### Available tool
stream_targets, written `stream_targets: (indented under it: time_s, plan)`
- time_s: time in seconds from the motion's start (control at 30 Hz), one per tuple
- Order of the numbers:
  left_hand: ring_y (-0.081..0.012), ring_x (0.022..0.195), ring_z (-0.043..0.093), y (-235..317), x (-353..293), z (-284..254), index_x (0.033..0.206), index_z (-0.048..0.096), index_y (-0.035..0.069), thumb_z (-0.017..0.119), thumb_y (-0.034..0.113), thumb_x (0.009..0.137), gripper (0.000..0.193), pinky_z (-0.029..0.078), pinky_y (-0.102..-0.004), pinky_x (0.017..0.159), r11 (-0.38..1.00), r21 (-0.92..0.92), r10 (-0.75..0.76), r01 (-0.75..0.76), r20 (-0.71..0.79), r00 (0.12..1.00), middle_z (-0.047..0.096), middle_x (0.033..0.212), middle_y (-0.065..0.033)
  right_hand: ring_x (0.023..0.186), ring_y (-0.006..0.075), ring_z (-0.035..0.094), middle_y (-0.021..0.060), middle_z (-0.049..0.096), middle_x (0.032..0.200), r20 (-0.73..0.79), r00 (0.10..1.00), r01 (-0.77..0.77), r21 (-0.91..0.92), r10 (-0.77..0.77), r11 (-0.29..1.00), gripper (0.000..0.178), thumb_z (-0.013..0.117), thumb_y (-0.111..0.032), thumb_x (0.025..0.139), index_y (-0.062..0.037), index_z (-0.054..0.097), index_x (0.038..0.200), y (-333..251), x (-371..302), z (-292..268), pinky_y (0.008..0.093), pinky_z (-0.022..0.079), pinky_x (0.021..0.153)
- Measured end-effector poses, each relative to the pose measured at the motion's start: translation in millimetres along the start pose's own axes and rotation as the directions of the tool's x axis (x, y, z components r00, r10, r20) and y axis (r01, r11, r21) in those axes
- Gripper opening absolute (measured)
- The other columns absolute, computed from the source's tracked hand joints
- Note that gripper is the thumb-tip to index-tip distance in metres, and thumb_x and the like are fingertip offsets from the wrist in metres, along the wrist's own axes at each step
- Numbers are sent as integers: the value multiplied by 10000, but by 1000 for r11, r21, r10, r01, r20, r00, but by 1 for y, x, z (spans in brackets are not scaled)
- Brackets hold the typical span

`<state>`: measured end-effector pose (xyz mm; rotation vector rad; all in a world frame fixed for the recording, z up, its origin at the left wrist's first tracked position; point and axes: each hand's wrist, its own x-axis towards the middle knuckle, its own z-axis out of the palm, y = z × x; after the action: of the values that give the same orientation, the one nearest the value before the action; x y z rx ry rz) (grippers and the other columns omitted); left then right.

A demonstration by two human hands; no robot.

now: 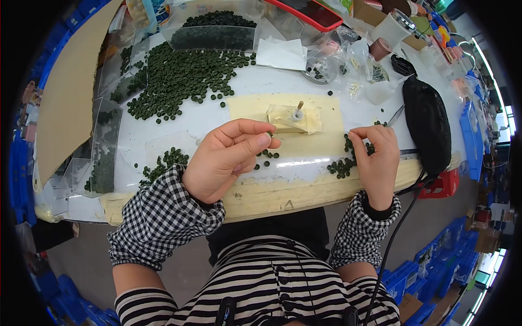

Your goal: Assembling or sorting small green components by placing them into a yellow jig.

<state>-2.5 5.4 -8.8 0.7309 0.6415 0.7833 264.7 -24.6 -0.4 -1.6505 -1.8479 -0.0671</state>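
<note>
My left hand (pixel 231 155) is raised over the near middle of the table. Its thumb and forefinger pinch a small dark green round piece (pixel 270 134), mostly hidden by the fingertips. Ahead of the hands is a block wrapped in cream tape (pixel 283 119), with an upright brown-tipped pin (pixel 299 106) set in a pale holder. Just over a small pile of green round pieces (pixel 340 168) is my right hand (pixel 378 157). Its thumb and forefinger come together; anything between them is too small to make out. More green pieces (pixel 266 155) lie beside my left hand.
A broad heap of green pieces (pixel 179 76) spreads at the far left, by clear plastic trays (pixel 106 146). White paper (pixel 281 53), a red-edged phone (pixel 310 13) and plastic bags (pixel 356 62) lie at the back. A black mesh pouch (pixel 427 122) sits at the right edge.
</note>
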Motion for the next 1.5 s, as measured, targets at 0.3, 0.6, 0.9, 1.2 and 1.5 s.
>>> stream_targets:
  time_s: [0.3,0.6,0.9,1.2,1.5]
  plan:
    - [-21,502,308,-1,-1,2,1088,587,43,527,96,924,183,301,-164,476,1000,4,25,-25,-12,1000,643,937,-89,736,266,505,82,563,751,38,999,38,-117,-33,992,80,652,-18,720,-10,577,747,1,1,10,357,411,666]
    - [-14,505,310,-1,-1,1,1078,592,42,533,91,920,176,298,-163,477,999,-32,12,-11,31,999,649,932,-87,707,111,590,81,647,773,-110,971,-122,536,212,836,47,614,1,811,34,580,814,-29,-1,12,224,458,690]
    - [-12,583,413,-3,-3,4,1038,626,21,630,49,851,189,323,-155,504,998,5,56,-57,27,998,659,905,-58,734,102,580,64,642,799,217,957,-280,864,192,418,67,652,-34,827,22,621,845,-81,-6,30,226,460,698]
    - [-21,666,506,-2,-6,6,1000,622,22,679,66,816,197,405,-162,587,997,33,71,-71,-6,997,651,877,-30,731,110,570,57,576,806,175,973,-222,892,154,393,70,645,-43,834,18,613,828,-85,-7,50,221,459,680]
    - [-19,613,477,-3,-5,11,944,581,37,648,19,828,135,350,-165,528,983,141,127,-120,-46,991,633,819,-16,729,109,566,60,581,808,161,972,-220,875,169,431,61,647,-41,831,15,627,831,-87,-8,50,223,457,675]
